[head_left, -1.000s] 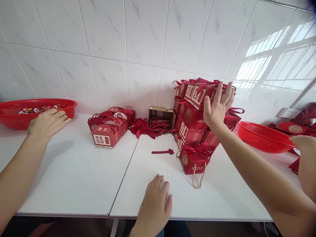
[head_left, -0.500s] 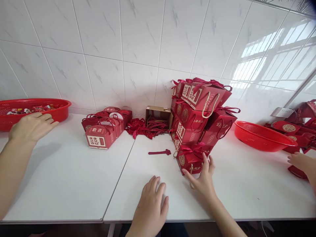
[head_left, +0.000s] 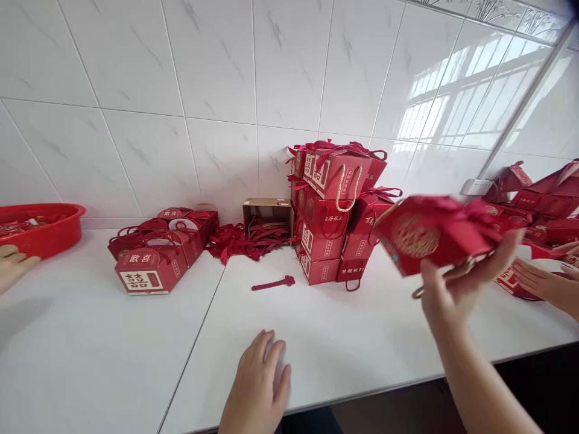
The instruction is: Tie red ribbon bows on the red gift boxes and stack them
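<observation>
Raised above the right side of the table, my right hand (head_left: 456,289) grips a red gift box (head_left: 434,235) with a gold round emblem and a ribbon bow, slightly blurred. My left hand (head_left: 259,377) rests near the table's front edge, fingers apart and holding nothing. Beyond it lies a dark red ribbon strip (head_left: 273,284). A stack of red gift boxes (head_left: 330,223) with bows and rope handles stands by the wall. Left of the stack, a cardboard box (head_left: 268,211) on its side holds red ribbons, and more ribbons (head_left: 233,241) spill beside it.
Several red boxes (head_left: 156,259) stand left of the ribbons. At the far left, another person's hand (head_left: 13,265) is beside a red basket (head_left: 58,232) of wrapped items. At the far right, a person's hands (head_left: 543,286) touch a box near piled red boxes (head_left: 547,202).
My right hand has lifted the red box from before the stack and carried it right. The view has turned right. The right-hand person's hands are now at a box.
</observation>
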{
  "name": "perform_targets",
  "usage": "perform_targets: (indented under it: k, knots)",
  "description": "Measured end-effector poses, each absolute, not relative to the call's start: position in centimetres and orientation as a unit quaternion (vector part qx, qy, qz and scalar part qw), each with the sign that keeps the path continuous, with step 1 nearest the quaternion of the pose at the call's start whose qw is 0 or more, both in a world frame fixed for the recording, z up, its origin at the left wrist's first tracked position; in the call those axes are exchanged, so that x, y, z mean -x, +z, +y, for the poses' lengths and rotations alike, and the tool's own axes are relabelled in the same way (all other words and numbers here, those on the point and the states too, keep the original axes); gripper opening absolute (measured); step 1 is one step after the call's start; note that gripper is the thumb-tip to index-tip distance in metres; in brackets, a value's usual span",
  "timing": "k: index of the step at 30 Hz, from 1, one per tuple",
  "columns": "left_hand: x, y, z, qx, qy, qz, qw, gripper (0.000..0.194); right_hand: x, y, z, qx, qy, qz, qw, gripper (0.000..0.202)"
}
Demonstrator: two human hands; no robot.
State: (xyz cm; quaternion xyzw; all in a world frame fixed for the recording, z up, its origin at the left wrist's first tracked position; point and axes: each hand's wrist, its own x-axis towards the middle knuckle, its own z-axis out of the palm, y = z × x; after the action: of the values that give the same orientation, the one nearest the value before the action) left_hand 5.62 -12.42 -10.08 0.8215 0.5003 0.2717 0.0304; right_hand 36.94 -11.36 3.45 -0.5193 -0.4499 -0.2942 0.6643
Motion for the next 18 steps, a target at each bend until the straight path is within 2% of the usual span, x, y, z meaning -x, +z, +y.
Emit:
perform_targets:
  k: [2, 4, 7, 12, 18]
  knots:
    - [-5.6, -10.2, -12.3, -0.822, 0.270, 0.501, 0.025, 0.032, -39.0, 7.1, -9.8, 0.417, -0.412, -0.494, 0.643, 0.101]
    - [-5.5, -10.2, -12.2, -0.822, 0.265, 0.503, 0.023, 0.033, -40.0, 9.7, -7.8, 0.423, -0.436, -0.474, 0.637, 0.095]
    - [-5.5, -10.1, -12.2, -0.820, 0.263, 0.509, 0.017, 0.033, -39.7, 11.4, -4.6, 0.476, -0.366, -0.452, 0.660, 0.089]
    - [-5.4, -10.2, -12.1, -0.827, 0.264, 0.497, -0.005, 0.031, -38.4, 10.4, 0.3, 0.534, -0.264, -0.467, 0.654, 0.089]
    - [-5.1, -10.9, -11.4, -0.833, 0.276, 0.477, -0.041, 0.029, -38.0, 10.1, 4.5, 0.561, -0.267, -0.462, 0.633, 0.078]
